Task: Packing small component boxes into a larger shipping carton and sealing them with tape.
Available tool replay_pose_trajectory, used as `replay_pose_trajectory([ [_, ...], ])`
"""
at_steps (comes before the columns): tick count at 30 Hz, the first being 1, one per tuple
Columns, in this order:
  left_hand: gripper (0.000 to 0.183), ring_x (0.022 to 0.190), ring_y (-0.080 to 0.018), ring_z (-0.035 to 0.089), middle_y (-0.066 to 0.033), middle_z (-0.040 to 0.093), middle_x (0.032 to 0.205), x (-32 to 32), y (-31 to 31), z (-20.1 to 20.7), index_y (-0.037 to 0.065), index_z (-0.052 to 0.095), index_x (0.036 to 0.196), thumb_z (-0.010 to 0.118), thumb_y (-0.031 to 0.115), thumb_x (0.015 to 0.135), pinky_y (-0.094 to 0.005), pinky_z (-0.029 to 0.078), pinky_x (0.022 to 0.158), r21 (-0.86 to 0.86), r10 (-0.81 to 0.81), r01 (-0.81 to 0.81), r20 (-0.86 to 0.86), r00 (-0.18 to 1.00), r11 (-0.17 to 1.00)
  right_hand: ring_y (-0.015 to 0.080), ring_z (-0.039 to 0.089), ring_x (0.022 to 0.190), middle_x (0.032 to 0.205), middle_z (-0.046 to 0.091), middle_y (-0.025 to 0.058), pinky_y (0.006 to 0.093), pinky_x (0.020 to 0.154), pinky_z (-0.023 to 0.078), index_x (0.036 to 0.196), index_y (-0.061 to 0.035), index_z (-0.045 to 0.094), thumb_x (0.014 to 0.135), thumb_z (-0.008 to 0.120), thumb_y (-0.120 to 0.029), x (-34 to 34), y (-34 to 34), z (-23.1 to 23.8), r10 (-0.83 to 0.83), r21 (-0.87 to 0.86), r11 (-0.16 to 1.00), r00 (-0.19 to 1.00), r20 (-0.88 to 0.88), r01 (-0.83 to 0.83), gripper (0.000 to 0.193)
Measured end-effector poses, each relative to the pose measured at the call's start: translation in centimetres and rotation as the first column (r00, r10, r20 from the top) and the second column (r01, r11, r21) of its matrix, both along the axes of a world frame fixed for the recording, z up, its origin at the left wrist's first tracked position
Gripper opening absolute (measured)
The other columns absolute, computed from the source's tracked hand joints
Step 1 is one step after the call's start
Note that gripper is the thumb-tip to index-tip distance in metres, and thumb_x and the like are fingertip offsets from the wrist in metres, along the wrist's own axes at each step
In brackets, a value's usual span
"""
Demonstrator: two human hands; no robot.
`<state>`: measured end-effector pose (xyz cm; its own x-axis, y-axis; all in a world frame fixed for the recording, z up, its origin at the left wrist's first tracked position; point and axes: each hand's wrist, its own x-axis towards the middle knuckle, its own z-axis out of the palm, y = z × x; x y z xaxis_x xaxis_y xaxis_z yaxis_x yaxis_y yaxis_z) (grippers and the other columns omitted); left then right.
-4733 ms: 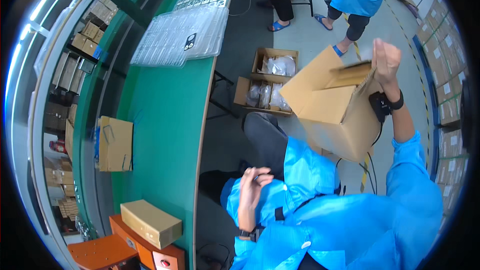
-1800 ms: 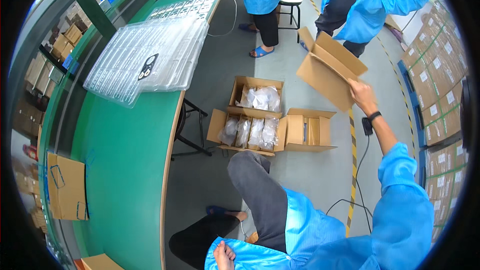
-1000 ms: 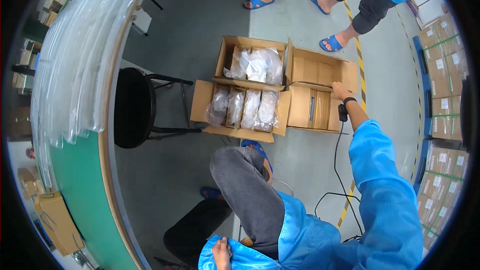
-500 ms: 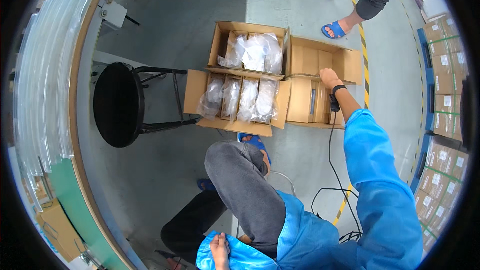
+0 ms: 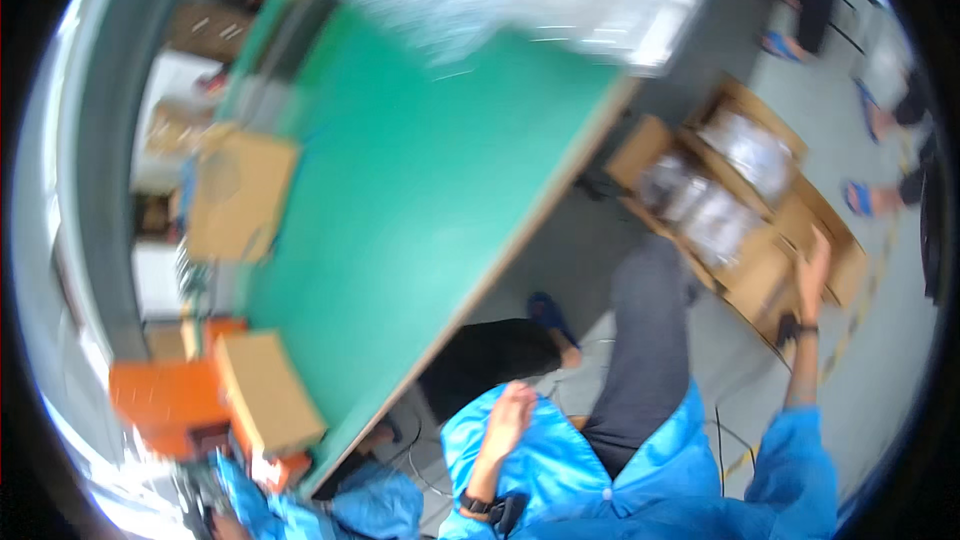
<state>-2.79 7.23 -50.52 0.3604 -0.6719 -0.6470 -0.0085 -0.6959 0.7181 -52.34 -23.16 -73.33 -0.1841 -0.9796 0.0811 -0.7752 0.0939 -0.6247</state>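
Observation:
My right hand [image 5: 815,268] is at the open cardboard carton [image 5: 770,275] on the floor to the right. Its fingers look stretched out beside the carton's inner flap, with nothing visible in them, though the view is blurred. My left hand [image 5: 514,412] is over my lap, above the blue smock [image 5: 560,460]; motion smears its fingers. Beside the first carton stand two more open cartons, a near one [image 5: 640,152] and a far one [image 5: 790,140], both holding items in clear plastic bags.
A green-topped table [image 5: 430,200] fills the left, with clear plastic sheeting [image 5: 600,0] at its far end. A brown cardboard box [image 5: 240,195] and orange boxes [image 5: 165,395] stand at its left. Other people's feet in blue slippers [image 5: 858,198] are at the right. A cable trails near my right wrist.
The view has swung left, bringing the green table into sight and the cartons to the right. My right hand's fingers now look straighter; my left hand stays over my lap.

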Motion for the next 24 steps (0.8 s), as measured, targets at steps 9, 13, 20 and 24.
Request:
replay_pose_trajectory([
  [9,0.016,0.092,-0.0222,0.062,-0.0098,0.065,0.1,-2.0,-1.2,13.8,0.005,0.073,0.104,0.066,0.007,0.09,-0.0293,0.049,0.08,-0.419,-0.077,0.356,0.551,0.831,0.835,0.0257,0.068,0.093,0.102,0.071,0.0124,0.0362,0.083,0.053,0.098,-0.0023,0.07,0.08,0.068,-0.002,25.4,11.4,30.4,0.767,-0.196,0.55,0.398,0.504,-0.812,0.019],
  [13,0.019,0.09,-0.0193,0.068,-0.0107,0.068,0.104,-1.5,0.2,15.9,0.001,0.072,0.107,0.063,-0.001,0.091,-0.0283,0.056,0.078,-0.696,-0.051,0.144,0.153,0.987,0.703,0.0268,0.069,0.099,0.108,0.071,0.0154,0.0356,0.087,0.055,0.118,0.0005,0.061,0.081,0.073,-0.007,32.4,16.3,35.1,0.758,-0.328,0.332,0.043,0.651,-0.885,0.04],
  [20,0.017,0.091,-0.0179,0.068,-0.0138,0.068,0.107,1.6,4.2,17.8,-0.003,0.071,0.106,0.063,-0.002,0.091,-0.0276,0.056,0.079,-0.852,0.172,-0.195,-0.126,0.977,0.486,0.0215,0.072,0.08,0.093,0.072,0.0136,0.0283,0.067,0.057,0.109,0.0006,0.066,0.081,0.077,-0.003,37.5,20.2,41.0,0.842,-0.368,0.233,-0.003,0.54,-0.9,0.03],
  [24,0.016,0.089,-0.0181,0.068,-0.0134,0.069,0.104,4.2,6.7,20.0,-0.003,0.072,0.105,0.066,0.0,0.09,-0.0287,0.055,0.078,-0.899,0.243,-0.179,-0.085,0.966,0.4,0.0171,0.069,0.069,0.084,0.072,0.0114,0.0262,0.061,0.054,0.099,-0.0006,0.068,0.08,0.077,-0.002,40.9,21.9,43.1,0.901,-0.414,0.151,-0.047,0.431,-0.898,0.021],
])
